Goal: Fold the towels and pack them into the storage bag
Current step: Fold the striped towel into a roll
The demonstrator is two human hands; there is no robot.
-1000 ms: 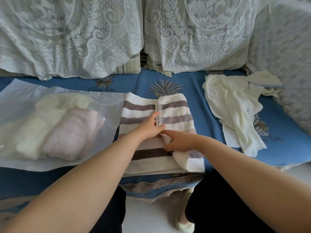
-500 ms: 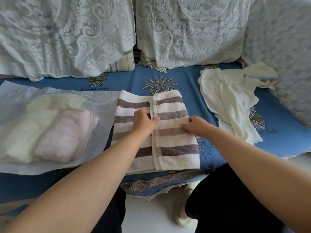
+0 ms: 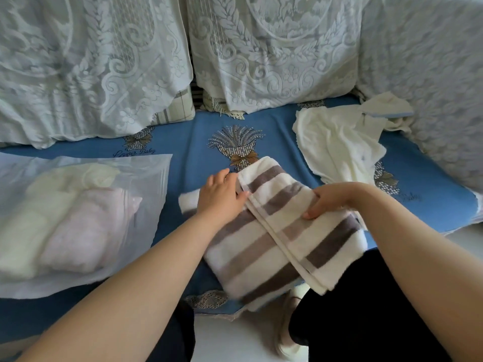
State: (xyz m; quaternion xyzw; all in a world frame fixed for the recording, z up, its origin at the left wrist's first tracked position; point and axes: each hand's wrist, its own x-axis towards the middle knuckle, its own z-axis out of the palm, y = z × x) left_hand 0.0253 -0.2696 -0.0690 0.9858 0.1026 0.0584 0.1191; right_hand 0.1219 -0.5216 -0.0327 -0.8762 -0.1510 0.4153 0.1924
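Striped towel (image 3: 274, 239) now skewed | left hand (image 3: 219, 197) presses | right hand (image 3: 330, 201) grips

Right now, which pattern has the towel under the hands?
White with grey-brown stripes, seen on the striped towel in the head view.

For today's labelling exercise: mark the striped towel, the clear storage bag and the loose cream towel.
striped towel (image 3: 308, 246): head view, on a brown stripe of the top fold.
clear storage bag (image 3: 154, 176): head view, bare plastic near its right edge.
cream towel (image 3: 337, 142): head view, middle of the crumpled cloth.
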